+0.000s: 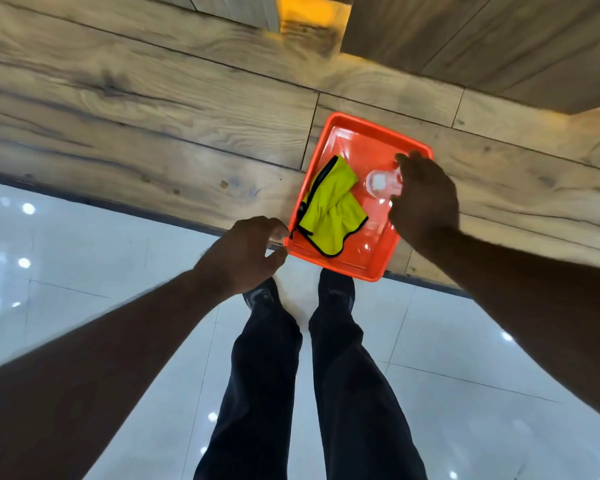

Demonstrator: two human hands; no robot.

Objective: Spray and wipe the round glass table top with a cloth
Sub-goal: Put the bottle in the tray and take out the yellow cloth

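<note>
Looking straight down at an orange plastic tray (pixel 368 133) sitting on a wood-grain ledge (pixel 153 109), near corner overhanging the ledge's edge above glossy white floor tiles (pixel 84 258)

Lying inside the tray, toward its left wall: a crumpled yellow-green cloth (pixel 331 211) with black edging, touching no hand

Standing in the tray just right of the cloth: a clear plastic spray bottle (pixel 381 183) (seen from the top, so only the blurred head and a bit of the body showing)

Reaching over the tray's right side: right hand (pixel 425 199), fingers curling around the bottle from the right, thumb tip showing near the tray's far right corner; wrapping it, though how firmly cannot be told

Hovering at the tray's near left corner: left hand (pixel 246 254), fingers curled loosely inward, fingertips just beside the rim, pinching nothing visible (contact with the rim unclear)

Standing below the tray: dark trousers (pixel 326 393) and dark shoes (pixel 264 296) on the tiles, toes just under the overhanging corner
</note>
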